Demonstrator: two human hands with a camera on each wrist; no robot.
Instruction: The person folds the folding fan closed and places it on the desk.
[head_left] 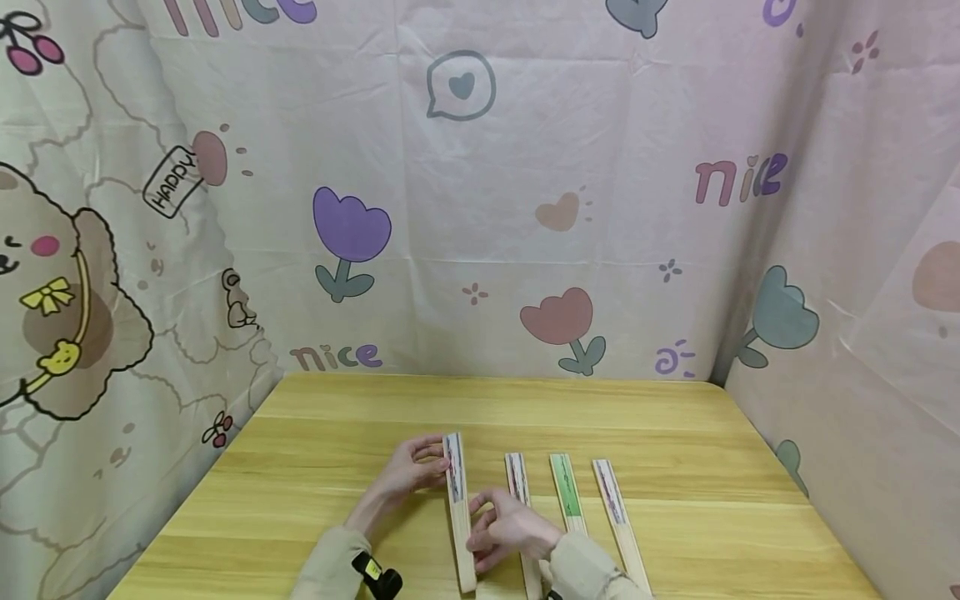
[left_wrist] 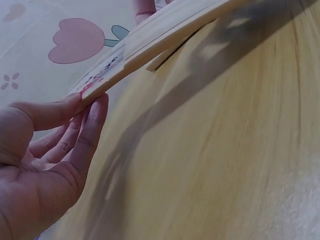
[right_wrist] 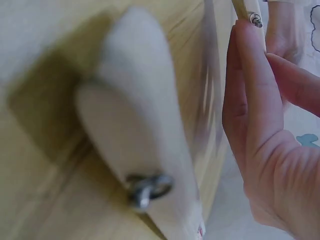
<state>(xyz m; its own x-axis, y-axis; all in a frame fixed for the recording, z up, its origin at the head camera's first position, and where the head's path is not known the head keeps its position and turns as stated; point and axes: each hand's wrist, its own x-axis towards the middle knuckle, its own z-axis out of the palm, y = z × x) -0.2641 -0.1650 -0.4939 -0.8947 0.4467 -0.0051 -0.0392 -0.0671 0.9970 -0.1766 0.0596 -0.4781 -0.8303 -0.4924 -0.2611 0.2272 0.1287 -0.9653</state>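
Note:
Both hands hold a folded folding fan [head_left: 459, 525] with pale wooden ribs and a printed strip near its far end. In the left wrist view my left hand [left_wrist: 50, 160] pinches that far end between thumb and fingers. My right hand [head_left: 513, 527] grips the near end; in the right wrist view its fingers are beside the fan's metal rivet [right_wrist: 256, 20]. The held fan [left_wrist: 170, 37] is raised at a tilt, casting a shadow on the table. Just right of it lies a second folded fan [head_left: 516, 475], partly hidden by my right hand.
Further right lie a folded fan with a green strip [head_left: 567, 485] and another with a whitish strip [head_left: 611, 493]. A blurred fan end with a metal ring [right_wrist: 142, 115] fills the right wrist view's foreground. Behind the wooden table [head_left: 375, 408] hangs a printed curtain [head_left: 480, 183].

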